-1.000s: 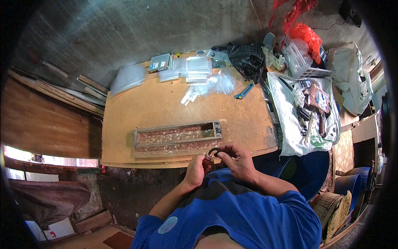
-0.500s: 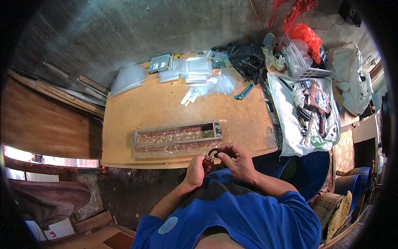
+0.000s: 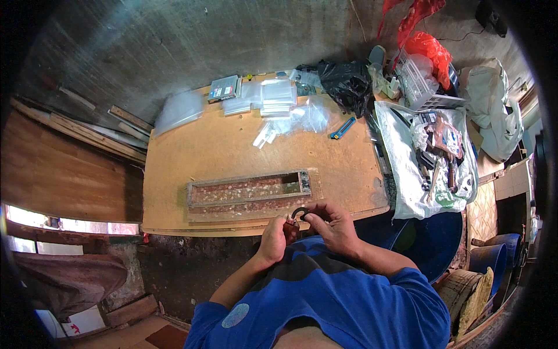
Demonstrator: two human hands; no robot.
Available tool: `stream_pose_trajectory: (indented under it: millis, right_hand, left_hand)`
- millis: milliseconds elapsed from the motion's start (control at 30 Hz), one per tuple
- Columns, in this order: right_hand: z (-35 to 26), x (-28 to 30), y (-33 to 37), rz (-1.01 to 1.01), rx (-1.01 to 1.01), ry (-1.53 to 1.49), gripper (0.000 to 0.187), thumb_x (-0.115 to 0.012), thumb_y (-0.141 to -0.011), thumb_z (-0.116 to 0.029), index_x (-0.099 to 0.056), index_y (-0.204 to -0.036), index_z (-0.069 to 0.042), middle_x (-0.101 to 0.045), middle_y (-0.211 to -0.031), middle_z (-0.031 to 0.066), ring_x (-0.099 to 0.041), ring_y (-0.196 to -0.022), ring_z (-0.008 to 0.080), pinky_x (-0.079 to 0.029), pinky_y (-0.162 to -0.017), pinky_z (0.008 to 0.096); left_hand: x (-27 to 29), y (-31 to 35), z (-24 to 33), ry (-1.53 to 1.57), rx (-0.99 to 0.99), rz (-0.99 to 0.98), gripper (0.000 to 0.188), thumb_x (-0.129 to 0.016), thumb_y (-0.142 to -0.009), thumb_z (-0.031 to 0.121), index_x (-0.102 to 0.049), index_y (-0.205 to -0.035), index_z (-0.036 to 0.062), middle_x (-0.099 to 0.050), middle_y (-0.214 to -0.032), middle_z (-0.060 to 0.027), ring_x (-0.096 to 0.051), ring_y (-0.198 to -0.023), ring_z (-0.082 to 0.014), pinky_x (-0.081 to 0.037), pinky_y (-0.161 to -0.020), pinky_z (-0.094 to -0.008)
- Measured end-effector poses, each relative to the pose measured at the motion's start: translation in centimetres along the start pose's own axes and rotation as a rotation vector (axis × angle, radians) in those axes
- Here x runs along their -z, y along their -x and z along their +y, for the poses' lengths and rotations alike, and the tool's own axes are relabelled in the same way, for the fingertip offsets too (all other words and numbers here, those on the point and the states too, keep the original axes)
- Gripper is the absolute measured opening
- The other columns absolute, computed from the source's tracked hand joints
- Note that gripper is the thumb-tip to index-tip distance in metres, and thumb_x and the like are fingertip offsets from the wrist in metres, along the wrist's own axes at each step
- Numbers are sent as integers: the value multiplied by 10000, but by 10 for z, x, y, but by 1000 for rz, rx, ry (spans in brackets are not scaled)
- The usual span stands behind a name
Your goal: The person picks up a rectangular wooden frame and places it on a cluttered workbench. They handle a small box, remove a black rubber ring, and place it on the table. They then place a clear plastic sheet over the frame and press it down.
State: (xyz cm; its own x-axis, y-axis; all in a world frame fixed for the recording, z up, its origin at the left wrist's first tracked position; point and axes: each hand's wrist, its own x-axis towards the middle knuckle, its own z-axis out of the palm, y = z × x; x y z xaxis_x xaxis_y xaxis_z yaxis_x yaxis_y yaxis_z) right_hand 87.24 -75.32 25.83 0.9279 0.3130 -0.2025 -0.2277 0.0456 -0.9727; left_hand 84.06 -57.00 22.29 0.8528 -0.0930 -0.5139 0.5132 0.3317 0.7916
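Observation:
Just in front of my body, at the table's near edge, both hands are closed close together. My left hand [image 3: 273, 241] grips a small reddish-brown, shiny piece [image 3: 291, 231], mostly hidden by the fingers. A black curved, hook-like piece [image 3: 300, 211] arches from it toward my right hand [image 3: 333, 227], whose thumb and fingers pinch its right end. Whether the two pieces are joined cannot be made out. Beyond the hands lies a long, shallow wooden frame box [image 3: 249, 199] with a worn, speckled reddish inside.
On the wooden table [image 3: 215, 151] lie clear plastic bags [image 3: 278, 96], a flat box [image 3: 225, 89], a blue utility knife [image 3: 343, 128] and a black plastic bag [image 3: 347, 87]. A white sack [image 3: 405, 174] with assorted tools is at the right. Blue barrels [image 3: 433, 250] stand below it.
The reddish-brown piece and the black curved piece have shifted very slightly between my hands. Both hands keep their grip, and nothing on the table has moved.

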Motion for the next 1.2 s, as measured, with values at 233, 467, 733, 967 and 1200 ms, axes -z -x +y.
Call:
stream_pose_trajectory:
  millis: [233, 467, 733, 967, 1200]
  right_hand:
    - [2, 2, -2, -14, 14, 7, 192, -659, -974, -65, -620, -1159, -28, -675, -966, 28, -607, -813, 69, -519, -665, 233]
    - [1, 3, -3, -19, 22, -2, 188, -658, -975, -65, -623, -1156, -31, -678, -982, 30, -610, -825, 70, -518, -668, 233]
    - [0, 2, -3, -20, 36, 12, 183, -659, -975, -71, -625, -1152, -35, -681, -991, 30, -610, -840, 70, -520, -678, 233]
    - [0, 1, -2, -13, 20, 2, 194, -656, -973, -59, -628, -1163, -34, -685, -979, 33, -617, -808, 73, -524, -663, 236]
    - [0, 1, -2, -10, 29, 1, 186, -653, -972, -52, -632, -1154, -27, -682, -965, 32, -616, -789, 74, -524, -656, 236]
  left_hand:
    - [-3, -3, -1, 45, 33, 86, 383, -403, -1024, 368, -631, -869, 102, -624, -727, 3, -509, -613, -101, -379, -574, -256]
    - [1, -6, -5, 44, -17, 33, 390, -396, -1021, 365, -627, -856, 99, -622, -707, -2, -511, -596, -108, -377, -560, -261]
    - [4, -6, -5, 0, -6, 36, 411, -381, -1022, 365, -624, -832, 93, -615, -695, -12, -499, -585, -117, -376, -558, -268]
    - [6, -5, -5, 14, 19, 6, 414, -382, -1028, 405, -613, -916, 80, -607, -759, -13, -505, -658, -96, -406, -617, -250]
    - [4, -3, -3, -38, 2, 6, 425, -376, -1032, 403, -612, -917, 69, -608, -753, -16, -508, -661, -99, -408, -624, -255]
